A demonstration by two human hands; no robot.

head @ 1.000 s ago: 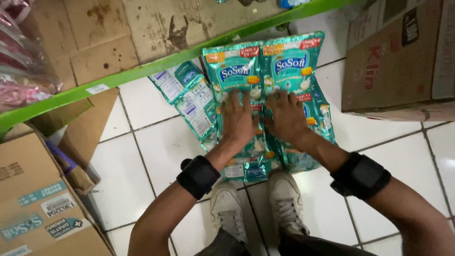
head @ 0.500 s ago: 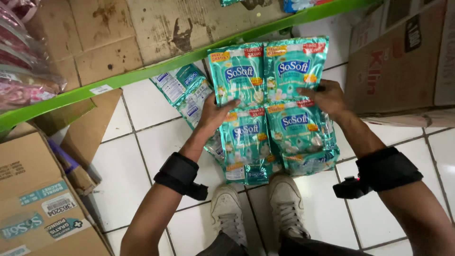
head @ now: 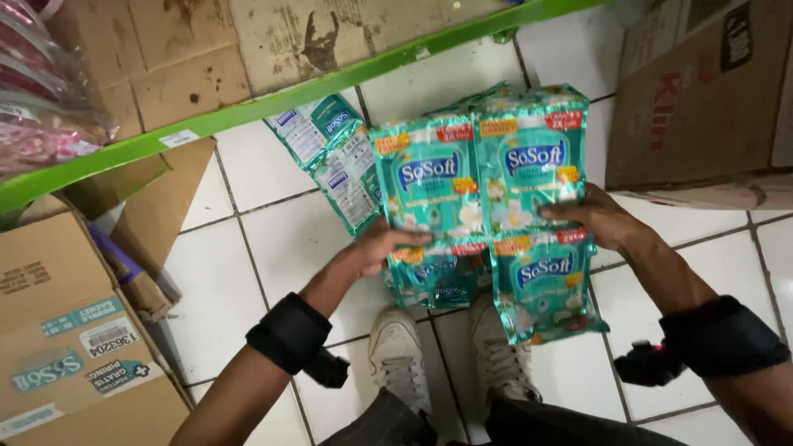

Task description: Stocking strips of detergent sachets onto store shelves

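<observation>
My left hand (head: 376, 248) and my right hand (head: 596, 216) clasp a bundle of teal detergent sachet packs (head: 487, 198) from both sides and hold it up above the white tiled floor (head: 248, 248). The upper two packs face me side by side, and lower packs (head: 541, 285) hang beneath them. Both wrists wear black bands (head: 289, 330). A few more packs (head: 330, 149) lie flat on the tiles to the left of the bundle. My white shoes (head: 401, 363) stand right under it.
A green shelf edge (head: 273, 99) runs diagonally across the top, with worn cardboard on the shelf behind it. Brown cardboard boxes (head: 66, 330) stand at the lower left. A large carton (head: 702, 99) sits at the right. Pink packaged goods (head: 41, 91) fill the far left shelf.
The packs lay flat on the floor under my palms a second ago. My hands moved to the bundle's sides and raised it off the tiles toward me.
</observation>
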